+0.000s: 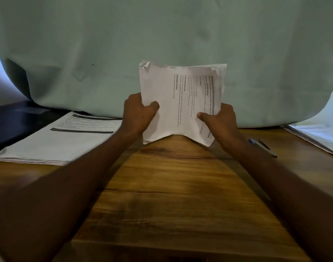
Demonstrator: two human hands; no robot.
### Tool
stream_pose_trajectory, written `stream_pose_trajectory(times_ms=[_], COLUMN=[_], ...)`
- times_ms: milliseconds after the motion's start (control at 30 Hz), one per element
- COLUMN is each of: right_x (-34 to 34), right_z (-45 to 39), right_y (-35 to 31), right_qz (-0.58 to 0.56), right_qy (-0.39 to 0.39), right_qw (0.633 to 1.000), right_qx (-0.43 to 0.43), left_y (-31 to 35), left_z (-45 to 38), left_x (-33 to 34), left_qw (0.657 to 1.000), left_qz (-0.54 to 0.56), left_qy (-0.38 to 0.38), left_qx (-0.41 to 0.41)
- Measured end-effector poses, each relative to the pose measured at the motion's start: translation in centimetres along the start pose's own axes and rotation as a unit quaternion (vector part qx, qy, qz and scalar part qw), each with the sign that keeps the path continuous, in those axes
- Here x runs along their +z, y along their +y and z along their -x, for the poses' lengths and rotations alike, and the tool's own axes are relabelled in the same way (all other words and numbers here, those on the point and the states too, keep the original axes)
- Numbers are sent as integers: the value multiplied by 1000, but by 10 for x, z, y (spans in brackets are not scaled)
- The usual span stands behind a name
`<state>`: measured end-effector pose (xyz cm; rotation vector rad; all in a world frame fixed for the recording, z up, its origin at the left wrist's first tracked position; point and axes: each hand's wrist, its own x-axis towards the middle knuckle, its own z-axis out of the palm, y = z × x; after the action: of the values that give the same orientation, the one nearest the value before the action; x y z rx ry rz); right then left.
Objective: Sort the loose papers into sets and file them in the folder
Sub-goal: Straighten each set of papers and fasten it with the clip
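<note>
paper sheaf [180,99] upright between left hand [138,114], right hand [221,122]

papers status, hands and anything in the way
Left hand and right hand both grip the paper bundle, held upright above the table. Pen lies right, clear.

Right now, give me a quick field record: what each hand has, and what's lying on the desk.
left hand: grips the held sheaf's left edge
right hand: grips its right edge
held sheaf: printed sheets, upright above the desk, corners crumpled, bottom edge bowed
left stack: printed papers, flat on desk
right papers: at desk's right edge
pen: beside right forearm
folder: not identifiable
</note>
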<state>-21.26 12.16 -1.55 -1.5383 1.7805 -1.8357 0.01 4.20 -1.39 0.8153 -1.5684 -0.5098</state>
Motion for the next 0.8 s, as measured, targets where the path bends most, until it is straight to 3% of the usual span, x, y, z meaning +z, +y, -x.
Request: stream_pose_trajectory(times_ms=[167, 333, 534, 667, 800], right_x=[8, 6, 9, 6, 9], right_z=[4, 7, 8, 7, 6], right_y=[7, 1, 11, 8, 16], right_qz=[13, 34, 61, 51, 114], right_qy=[11, 65, 15, 52, 10], right_qw=[1000, 996, 998, 997, 993], right_qx=[19, -46, 21, 0, 18], left_y=[-8, -4, -21, -14, -22], left_z=[8, 4, 7, 5, 7], left_x=[7, 5, 8, 9, 10], left_qw=[1000, 997, 997, 997, 992], left_qz=[-23, -56, -67, -72, -123], left_qy=[-17, 28, -9, 4, -17], left_qx=[11, 51, -36, -16, -33])
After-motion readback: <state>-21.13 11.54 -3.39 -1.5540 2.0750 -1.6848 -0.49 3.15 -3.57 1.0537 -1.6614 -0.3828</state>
